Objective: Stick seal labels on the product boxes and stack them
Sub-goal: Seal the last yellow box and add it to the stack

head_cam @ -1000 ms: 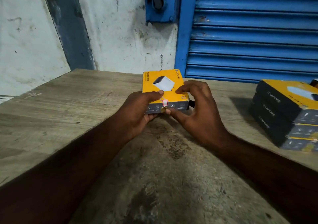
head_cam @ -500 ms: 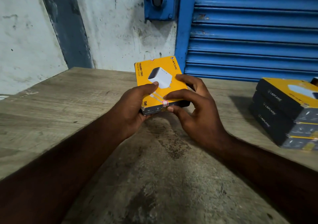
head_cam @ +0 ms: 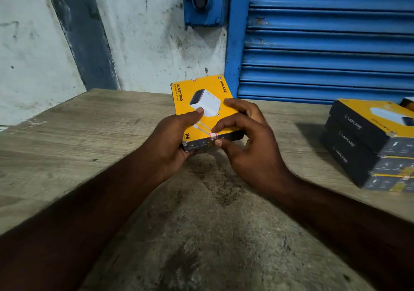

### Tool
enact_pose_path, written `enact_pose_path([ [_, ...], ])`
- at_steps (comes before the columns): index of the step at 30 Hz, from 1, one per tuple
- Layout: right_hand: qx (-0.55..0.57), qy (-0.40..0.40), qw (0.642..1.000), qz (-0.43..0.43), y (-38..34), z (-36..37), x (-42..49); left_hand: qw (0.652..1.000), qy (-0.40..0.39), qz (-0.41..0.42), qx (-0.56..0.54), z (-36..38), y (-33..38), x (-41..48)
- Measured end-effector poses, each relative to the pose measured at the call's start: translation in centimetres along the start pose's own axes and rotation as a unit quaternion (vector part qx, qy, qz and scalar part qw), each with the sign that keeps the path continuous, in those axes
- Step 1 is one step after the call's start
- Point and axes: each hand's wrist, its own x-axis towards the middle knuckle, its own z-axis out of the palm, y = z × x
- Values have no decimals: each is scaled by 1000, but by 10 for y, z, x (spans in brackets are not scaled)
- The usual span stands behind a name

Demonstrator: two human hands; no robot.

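Observation:
A yellow and black charger box (head_cam: 201, 98) is held above the wooden table (head_cam: 89, 129), tilted with its yellow face toward me. My left hand (head_cam: 172, 143) grips its near left corner, thumb lying on the yellow face. My right hand (head_cam: 251, 143) holds the right side; its forefinger and thumb pinch the near edge at a small red and white seal label (head_cam: 213, 135), which wraps over that edge. A stack of three matching boxes (head_cam: 369, 143) stands on the table at the right.
A blue roller shutter (head_cam: 324, 44) and a stained white wall (head_cam: 145, 44) close the table's far side. Another box corner (head_cam: 408, 103) shows behind the stack at the right frame edge. A dark stain marks the tabletop below my hands.
The box has tipped up from nearly flat, so its yellow face now leans toward me. My right forefinger and thumb slid along to the near edge and now pinch at the seal label.

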Motion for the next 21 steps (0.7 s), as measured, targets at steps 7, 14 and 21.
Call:
enact_pose_path([
  [7,-30,3,999,-11,2,1,0,1000,1,11,-11,0,-1,1],
  [14,-10,15,1000,-9,3,2,1,1000,-9,16,-22,2,-3,-1],
  [21,30,7,999,14,3,2,2,1000,-7,24,-8,1,-5,-1],
])
